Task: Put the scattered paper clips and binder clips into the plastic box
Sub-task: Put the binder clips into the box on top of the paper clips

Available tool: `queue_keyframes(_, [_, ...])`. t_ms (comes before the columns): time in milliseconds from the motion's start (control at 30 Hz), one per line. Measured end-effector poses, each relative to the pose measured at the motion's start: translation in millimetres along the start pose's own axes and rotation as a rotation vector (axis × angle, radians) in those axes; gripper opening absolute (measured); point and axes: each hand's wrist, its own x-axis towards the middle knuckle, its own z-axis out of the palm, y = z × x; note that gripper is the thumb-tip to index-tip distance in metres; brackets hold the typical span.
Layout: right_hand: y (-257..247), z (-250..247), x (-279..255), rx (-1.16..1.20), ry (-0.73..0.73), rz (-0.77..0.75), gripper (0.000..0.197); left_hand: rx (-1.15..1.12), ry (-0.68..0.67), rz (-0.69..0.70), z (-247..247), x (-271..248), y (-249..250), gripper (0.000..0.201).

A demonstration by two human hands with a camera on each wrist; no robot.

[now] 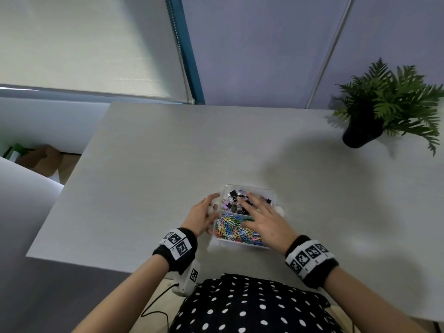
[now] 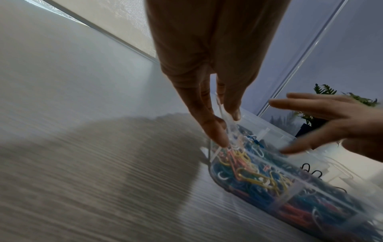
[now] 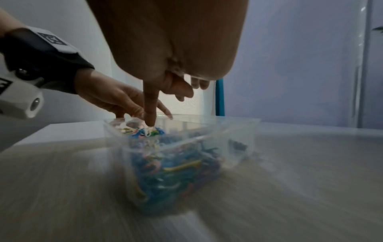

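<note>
A clear plastic box (image 1: 275, 197) stands on the table close in front of me. Its far compartment holds black and purple binder clips (image 1: 234, 203); the near one is filled with coloured paper clips (image 1: 230, 233). My left hand (image 1: 212, 206) is at the box's left side and, in the left wrist view, pinches the box's wall (image 2: 269, 129) between thumb and fingers (image 2: 215, 131). My right hand (image 1: 247, 207) lies spread over the box with straight fingers and holds nothing. Its thumb tip (image 3: 150, 121) touches the paper clips (image 3: 145, 131).
The pale table (image 1: 168, 152) ends at a left edge and a near edge by my body. A potted fern (image 1: 384, 104) stands at the far right corner. A window blind and a blue-grey wall lie behind the table.
</note>
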Motion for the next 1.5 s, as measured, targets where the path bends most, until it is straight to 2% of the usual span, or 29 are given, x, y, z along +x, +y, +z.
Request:
queue_keyframes(67, [-12.4, 1.4, 6.6, 0.016, -0.034, -0.036, 0.046, -0.016, 0.003, 0.0, 0.7, 0.8, 0.0, 0.052])
queue_keyframes(200, [-11.1, 13.4, 7.4, -0.033, -0.09, -0.063, 0.039, -0.018, 0.0, -0.001, 0.9, 0.9, -0.4, 0.052])
queue_keyframes(467, [6.3, -1.8, -10.3, -0.17, 0.011, 0.002, 0.006, -0.015, -0.014, 0.002, 1.1, 0.9, -1.2, 0.052])
queue_keyframes(567, [-0.7, -2.8, -0.9, -0.11, 0.058, 0.031, 0.011, -0.016, -0.01, 0.006, 0.5, 0.8, -0.3, 0.052])
queue_keyframes(667, [-13.5, 5.1, 15.0, -0.011, 0.027, 0.014, 0.041, -0.011, -0.003, 0.014, 0.4, 0.7, 0.0, 0.051])
queue_keyframes(767, [-22.1, 3.3, 19.0, 0.015, -0.03, 0.03, 0.051, -0.02, -0.004, 0.006, -0.1, 0.0, 0.6, 0.051])
queue_keyframes(800, [-20.9, 4.5, 17.4, 0.014, -0.024, 0.026, 0.049, -0.014, -0.006, 0.006, 0.0, 0.1, 0.7, 0.051])
queue_keyframes(967, [0.1, 6.9, -4.3, -0.108, -0.006, 0.021, 0.018, -0.023, -0.009, -0.005, 0.0, 0.1, 0.2, 0.049])
queue_keyframes(1167, [5.8, -6.4, -11.4, -0.081, 0.1, -0.011, 0.012, -0.024, -0.013, -0.01, 0.2, 1.2, -0.1, 0.05])
queue_keyframes(1300, [-12.1, 0.6, 11.1, 0.061, -0.034, -0.025, 0.025, -0.014, -0.005, -0.006, -0.1, 1.9, -0.5, 0.051])
queue_keyframes(1367, [-21.7, 6.9, 20.3, 0.054, -0.063, -0.091, 0.027, -0.006, -0.001, 0.004, -0.2, 1.7, -0.7, 0.051])
queue_keyframes(1433, [-25.9, 11.3, 23.9, 0.003, -0.068, -0.118, 0.023, 0.002, -0.002, 0.006, -1.0, 1.0, -0.4, 0.05])
queue_keyframes(1500, [-24.3, 5.3, 23.2, -0.049, -0.022, -0.065, 0.019, 0.013, -0.003, 0.001, -1.2, 0.7, -0.2, 0.051])
